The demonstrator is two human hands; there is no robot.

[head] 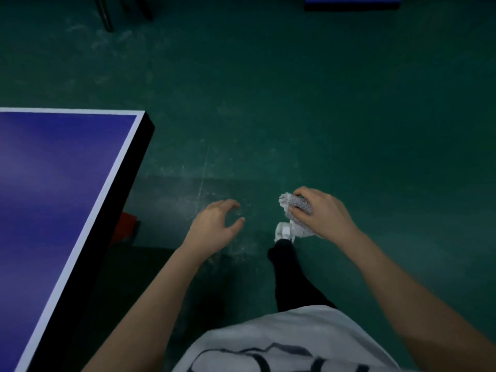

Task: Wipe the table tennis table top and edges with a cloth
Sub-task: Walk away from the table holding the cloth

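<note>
The blue table tennis table (53,183) fills the left side, its white border line and black side edge running down toward me, with a corner at the upper middle left. My right hand (319,213) is held over the floor, right of the table, gripping a crumpled white and grey cloth (295,208). My left hand (217,224) hovers empty with fingers spread, between the table edge and the cloth. Neither hand touches the table.
Green floor (295,103) with scuff marks surrounds the table. A red part (124,224) shows under the table edge. My leg and white shoe (283,232) stand below the cloth. Dark legs of furniture (107,14) and another blue table (351,1) are at the far top.
</note>
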